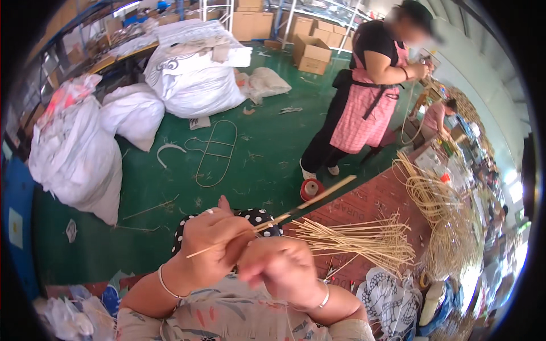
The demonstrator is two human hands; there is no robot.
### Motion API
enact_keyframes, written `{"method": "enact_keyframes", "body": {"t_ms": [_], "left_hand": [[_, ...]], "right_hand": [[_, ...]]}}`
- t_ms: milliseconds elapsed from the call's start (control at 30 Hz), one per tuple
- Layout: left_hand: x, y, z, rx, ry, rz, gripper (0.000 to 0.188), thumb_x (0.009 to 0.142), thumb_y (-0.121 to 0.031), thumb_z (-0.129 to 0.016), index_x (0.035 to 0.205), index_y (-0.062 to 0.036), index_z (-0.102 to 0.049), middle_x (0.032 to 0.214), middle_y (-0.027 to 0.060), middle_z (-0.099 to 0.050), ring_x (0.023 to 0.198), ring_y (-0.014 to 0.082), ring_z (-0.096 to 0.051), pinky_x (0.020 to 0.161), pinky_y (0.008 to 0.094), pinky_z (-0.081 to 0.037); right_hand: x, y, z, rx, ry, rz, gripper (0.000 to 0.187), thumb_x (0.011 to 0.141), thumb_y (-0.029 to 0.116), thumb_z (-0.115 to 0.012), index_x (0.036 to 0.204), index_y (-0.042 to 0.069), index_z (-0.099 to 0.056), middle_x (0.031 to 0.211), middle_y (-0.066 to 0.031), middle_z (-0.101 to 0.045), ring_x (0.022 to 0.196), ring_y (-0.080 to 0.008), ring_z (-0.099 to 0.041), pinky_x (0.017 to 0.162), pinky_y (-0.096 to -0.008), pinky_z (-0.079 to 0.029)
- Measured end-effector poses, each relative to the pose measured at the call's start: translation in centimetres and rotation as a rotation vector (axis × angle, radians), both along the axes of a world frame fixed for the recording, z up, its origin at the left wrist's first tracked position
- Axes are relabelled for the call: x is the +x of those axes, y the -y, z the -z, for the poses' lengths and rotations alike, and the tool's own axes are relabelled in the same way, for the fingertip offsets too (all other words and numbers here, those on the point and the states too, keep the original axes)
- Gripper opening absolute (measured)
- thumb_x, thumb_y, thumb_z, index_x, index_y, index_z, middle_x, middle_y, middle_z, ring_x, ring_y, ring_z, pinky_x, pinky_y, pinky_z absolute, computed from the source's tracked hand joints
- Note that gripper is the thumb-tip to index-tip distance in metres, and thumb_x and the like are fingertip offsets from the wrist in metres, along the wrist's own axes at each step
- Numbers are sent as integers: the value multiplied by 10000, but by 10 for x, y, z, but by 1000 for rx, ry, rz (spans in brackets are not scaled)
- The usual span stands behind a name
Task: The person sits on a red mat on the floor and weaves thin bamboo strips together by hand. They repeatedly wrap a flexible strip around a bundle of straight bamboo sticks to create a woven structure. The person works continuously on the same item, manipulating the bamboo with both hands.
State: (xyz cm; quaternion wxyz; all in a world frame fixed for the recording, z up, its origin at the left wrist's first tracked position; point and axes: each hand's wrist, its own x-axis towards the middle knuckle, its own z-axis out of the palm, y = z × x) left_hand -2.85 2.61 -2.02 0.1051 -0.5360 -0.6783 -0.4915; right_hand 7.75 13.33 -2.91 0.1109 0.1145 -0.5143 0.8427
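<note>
My left hand (pixel 213 241) is closed around thin pale bamboo strips (pixel 310 203), which slant up to the right past my knees. A thinner end sticks out at the lower left of that hand. Close beside it, my right hand (pixel 281 270) is curled, its fingertips blurred by motion; what they hold, if anything, does not show. A loose bundle of similar bamboo sticks (pixel 358 238) lies to the right on a reddish-brown board (pixel 378 196).
White stuffed sacks (pixel 77 159) stand at left. A bent cane frame (pixel 216 153) lies on the green floor. Beyond the board's far edge sits a spool in a red holder (pixel 311 190). Coiled cane (pixel 426 193) is at right. A co-worker in a pink apron (pixel 367 119) stands ahead.
</note>
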Motion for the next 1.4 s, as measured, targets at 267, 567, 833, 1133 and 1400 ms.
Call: {"method": "enact_keyframes", "body": {"t_ms": [267, 567, 833, 1133, 1400], "left_hand": [[26, 29, -39, 183, 43, 226, 178, 644, -12, -660, 807, 20, -597, 645, 72, -594, 470, 175, -537, 442, 267, -402], [29, 34, -30, 130, -70, 120, 188, 636, 18, -644, 806, -6, -567, 660, 64, -596, 479, 154, -533, 448, 260, -397], [9, 11, 18, 36, -86, -91, 154, 636, 9, -630, 760, -52, -563, 565, 63, -510, 450, 220, -459, 430, 303, -363], [16, 20, -17, 87, -84, -6, 153, 609, 38, -609, 732, -39, -562, 555, 35, -522, 438, 171, -462, 440, 277, -345], [34, 35, -35, 141, -126, 144, 180, 596, -29, -626, 770, -39, -578, 595, 18, -568, 456, 125, -531, 462, 223, -421]], "right_hand": [[9, -7, -19, -169, -599, -613, 225, 835, 190, -549, 820, -31, -586, 666, -117, -580, 512, -206, -559, 408, -282, -416], [10, -5, -23, 940, -457, 586, 235, 617, -56, -609, 831, 38, -581, 692, -42, -614, 546, -204, -592, 477, -276, -448], [-16, -6, 28, 644, -76, 589, 138, 648, -61, -633, 744, 15, -570, 637, -97, -553, 543, -223, -531, 499, -284, -414], [28, 7, -38, -247, -87, -329, 196, 652, 55, -690, 797, 8, -568, 696, -63, -547, 541, -193, -523, 471, -287, -405], [28, -4, -24, 554, -668, 131, 205, 750, 172, -650, 829, -6, -586, 685, -113, -580, 533, -209, -559, 441, -297, -431]]}}
